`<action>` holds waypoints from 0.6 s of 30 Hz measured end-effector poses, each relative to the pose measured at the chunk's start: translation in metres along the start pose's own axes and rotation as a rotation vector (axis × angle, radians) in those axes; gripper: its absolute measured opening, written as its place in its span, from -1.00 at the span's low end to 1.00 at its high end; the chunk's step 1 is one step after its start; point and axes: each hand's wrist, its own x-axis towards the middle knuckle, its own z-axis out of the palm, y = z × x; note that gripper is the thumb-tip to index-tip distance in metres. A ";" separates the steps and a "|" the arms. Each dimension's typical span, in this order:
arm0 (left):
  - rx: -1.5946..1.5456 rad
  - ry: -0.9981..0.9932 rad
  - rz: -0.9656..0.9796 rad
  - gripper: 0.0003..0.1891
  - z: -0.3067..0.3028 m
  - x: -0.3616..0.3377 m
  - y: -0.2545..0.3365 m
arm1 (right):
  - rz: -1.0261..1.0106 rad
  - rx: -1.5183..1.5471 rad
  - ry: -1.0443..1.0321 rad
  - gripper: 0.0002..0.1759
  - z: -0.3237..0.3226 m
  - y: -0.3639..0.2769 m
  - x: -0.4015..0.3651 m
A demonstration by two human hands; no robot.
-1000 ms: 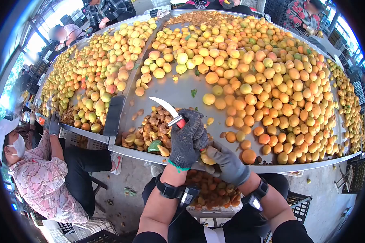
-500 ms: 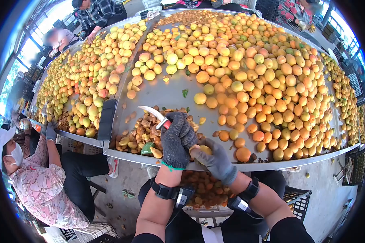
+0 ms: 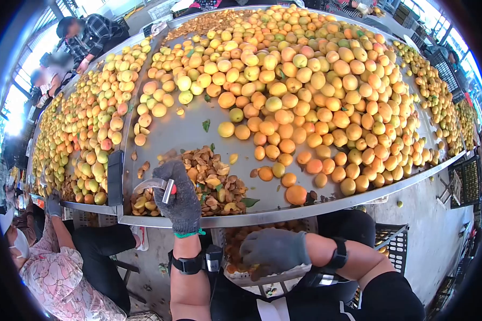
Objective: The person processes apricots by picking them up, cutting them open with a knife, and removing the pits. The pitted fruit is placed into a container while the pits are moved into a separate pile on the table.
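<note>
My left hand (image 3: 180, 197), in a dark grey knit glove with a green cuff, is closed around the red handle of a curved knife (image 3: 169, 190). Its blade points left over a pile of cut apricot pieces and pits (image 3: 211, 179) at the table's near edge. My right hand (image 3: 276, 250), in a grey coated glove, is below the table rim, palm down over a white crate (image 3: 297, 270) of apricot pieces. Its thumb is apart from its fingers, and no whole fruit shows in it; the palm side is hidden.
Whole apricots (image 3: 326, 101) are heaped across the metal table (image 3: 179, 128). A black phone-like slab (image 3: 115, 177) rests by the divider. On the left sits a co-worker in a pink floral top (image 3: 56, 270); other people work around the table. A dark crate (image 3: 391, 241) stands at right.
My right hand has left the left hand with the apricot it held and dropped over the crate. The left hand has shifted with the knife, and the view has turned to the right.
</note>
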 end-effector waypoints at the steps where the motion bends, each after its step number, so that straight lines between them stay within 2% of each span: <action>1: -0.024 -0.013 -0.028 -0.89 0.002 -0.001 0.003 | -0.154 0.092 0.088 -0.79 0.002 0.012 -0.003; 2: -0.048 -0.026 -0.056 -0.90 0.004 -0.003 0.005 | -0.309 0.184 0.177 -0.76 0.001 0.022 -0.009; 3: -0.050 -0.030 -0.055 -0.90 0.007 -0.006 0.001 | -0.322 0.154 0.238 -0.74 -0.015 0.029 -0.019; 4: -0.312 -0.032 -0.168 -0.91 0.011 -0.012 -0.008 | -0.336 0.122 0.298 -0.71 -0.037 0.036 -0.032; 5: -0.574 -0.033 -0.280 -0.91 0.013 -0.016 -0.012 | -0.096 0.021 0.349 -0.67 -0.054 0.040 -0.046; 6: -0.576 -0.035 -0.278 -0.91 0.013 -0.016 -0.007 | 0.145 -0.080 0.397 -0.63 -0.063 0.044 -0.058; 7: -0.328 -0.134 -0.174 -0.90 0.013 -0.016 0.002 | 0.147 -0.080 0.401 -0.63 -0.061 0.052 -0.066; 8: -0.080 -0.232 -0.068 -0.88 0.014 -0.016 0.008 | 0.265 -0.123 0.381 -0.59 -0.057 0.063 -0.072; 9: -0.110 -0.263 -0.075 -0.86 0.016 -0.018 0.010 | 0.385 -0.165 0.361 -0.55 -0.055 0.069 -0.074; 10: -0.116 -0.267 -0.070 -0.86 0.017 -0.019 0.012 | 0.391 -0.167 0.367 -0.55 -0.052 0.072 -0.072; 12: -0.225 -0.323 -0.252 -0.88 0.019 -0.021 0.018 | 0.448 -0.089 0.292 -0.52 -0.048 0.072 -0.066; 13: -0.239 -0.313 -0.278 -0.90 0.021 -0.023 0.019 | 0.452 -0.098 0.294 -0.52 -0.046 0.078 -0.068; 16: -0.164 -0.360 -0.237 -0.90 0.024 -0.025 0.020 | 0.412 0.053 0.368 -0.51 -0.040 0.095 -0.073; 18: -0.157 -0.374 -0.182 -0.91 0.026 -0.027 0.021 | 0.340 0.036 0.572 -0.49 -0.038 0.097 -0.071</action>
